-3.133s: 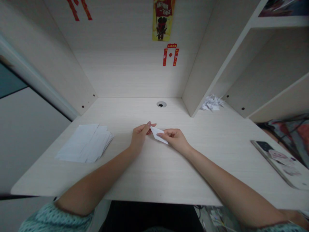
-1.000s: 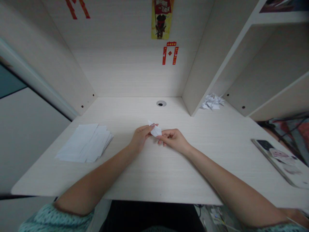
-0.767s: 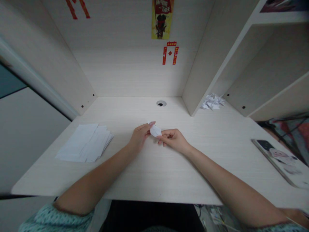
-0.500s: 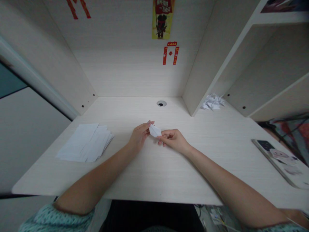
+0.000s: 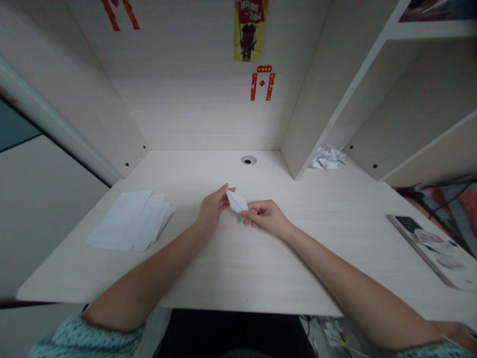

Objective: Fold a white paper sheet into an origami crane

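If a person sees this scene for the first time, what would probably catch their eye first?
Probably the small folded white paper, held by the right hand over the middle of the desk, with the left hand close beside it. The bright yellow-and-red picture on the back panel also stands out, above small red strips.

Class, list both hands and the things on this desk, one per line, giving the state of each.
Folded paper: creased, pointed at one end.
Right hand: pinching the folded paper.
Left hand: partly open at the paper's tip; contact unclear.
Loose sheets: stacked flat, edges uneven.
Paper heap: small pieces, jumbled.
Phone: lying camera side up; screen hidden.
Desk hole: partly open.
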{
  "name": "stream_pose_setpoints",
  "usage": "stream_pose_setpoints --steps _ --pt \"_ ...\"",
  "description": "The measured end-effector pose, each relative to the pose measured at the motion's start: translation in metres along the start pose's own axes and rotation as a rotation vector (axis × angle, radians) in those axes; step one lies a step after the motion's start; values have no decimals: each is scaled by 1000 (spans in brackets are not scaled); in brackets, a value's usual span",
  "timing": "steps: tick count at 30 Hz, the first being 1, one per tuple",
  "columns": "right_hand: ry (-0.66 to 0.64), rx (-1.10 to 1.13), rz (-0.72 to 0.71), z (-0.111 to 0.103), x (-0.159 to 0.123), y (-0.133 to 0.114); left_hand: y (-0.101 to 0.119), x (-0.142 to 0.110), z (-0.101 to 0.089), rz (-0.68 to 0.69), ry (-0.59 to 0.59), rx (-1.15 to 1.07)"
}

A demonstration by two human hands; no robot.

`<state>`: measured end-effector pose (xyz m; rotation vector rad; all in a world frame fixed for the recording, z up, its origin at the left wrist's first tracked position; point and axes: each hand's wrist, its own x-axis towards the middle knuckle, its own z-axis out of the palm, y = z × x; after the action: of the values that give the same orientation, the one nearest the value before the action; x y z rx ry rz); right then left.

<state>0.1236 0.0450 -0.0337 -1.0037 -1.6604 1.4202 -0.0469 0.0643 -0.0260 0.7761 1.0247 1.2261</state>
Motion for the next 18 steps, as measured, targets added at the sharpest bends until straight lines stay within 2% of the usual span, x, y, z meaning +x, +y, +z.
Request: stream_pose_setpoints --steps 5,10,12,14,18 --pt "88 -14 -16 1 3 7 0 1 -2 53 35 81" --pt "405 -2 -107 -4 8 13 1 -4 0 141 80 320" --pt "515 -63 -187 -7 8 13 1 -8 2 155 4 401" --pt "569 -181 -288 -9 7 12 2 -12 5 165 -101 456" --pt "465 -466 -423 -7 3 10 1 -14 7 224 -261 500"
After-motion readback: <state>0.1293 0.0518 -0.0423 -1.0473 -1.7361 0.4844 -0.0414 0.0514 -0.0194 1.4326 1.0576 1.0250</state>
